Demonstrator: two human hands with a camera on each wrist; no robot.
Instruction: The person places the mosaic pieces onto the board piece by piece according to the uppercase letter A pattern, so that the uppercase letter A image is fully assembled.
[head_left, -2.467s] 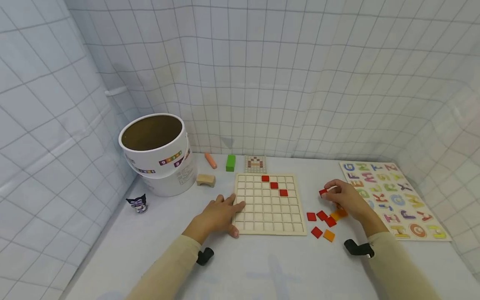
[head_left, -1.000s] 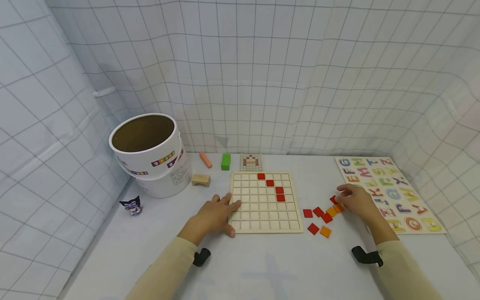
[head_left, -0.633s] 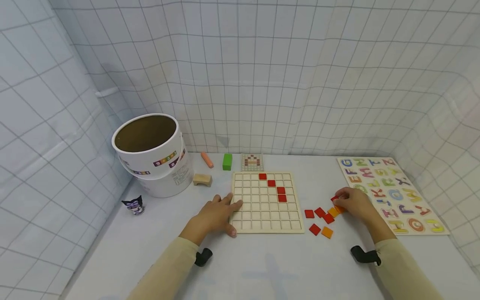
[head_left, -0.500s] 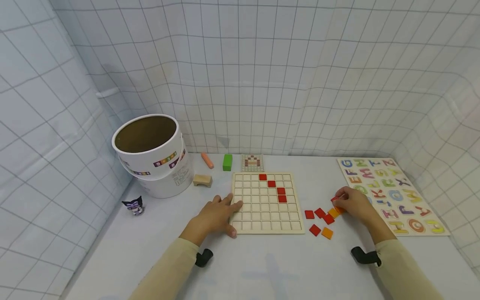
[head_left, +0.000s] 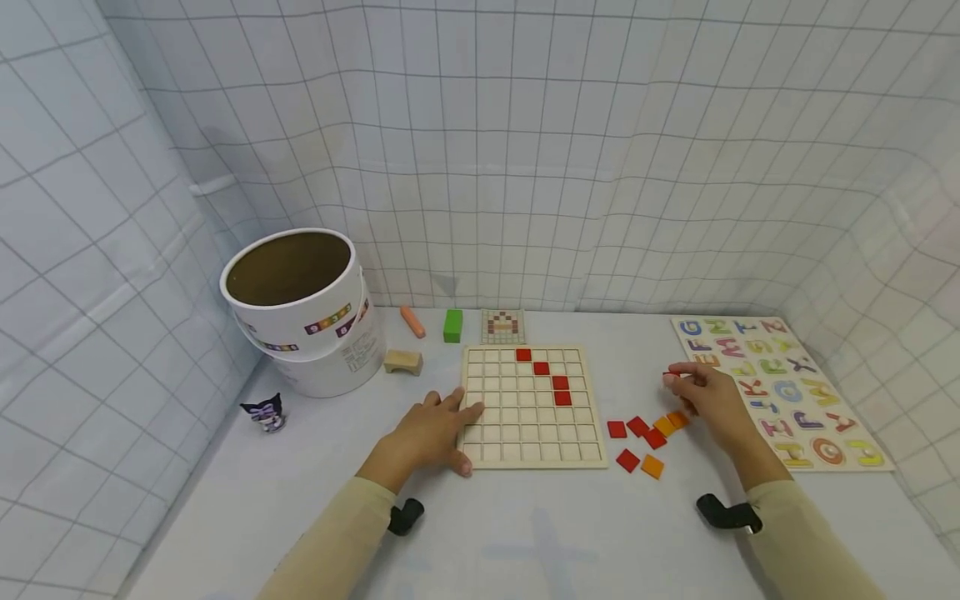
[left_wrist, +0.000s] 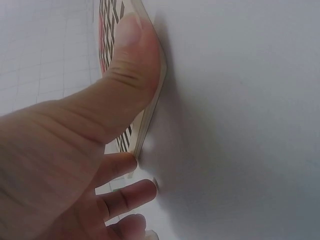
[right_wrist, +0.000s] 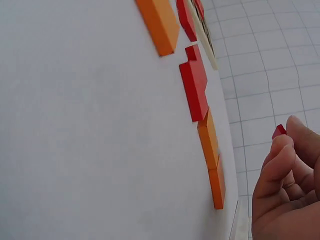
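Right hand: the right hand pinches a red tile at its fingertips, lifted clear of the bench, probably to carry it.
Loose tiles: red and orange tiles lie scattered just near and left of that hand, between the grid board and the alphabet puzzle.
Left hand: the left hand lies open, its thumb pressed on the board's left edge, seemingly to steady it.
Board: four red tiles sit in cells near its far right.
Surface: a white bench.
Room: gridded white sheeting all round; a tub stands far left, though its print is too small to read.
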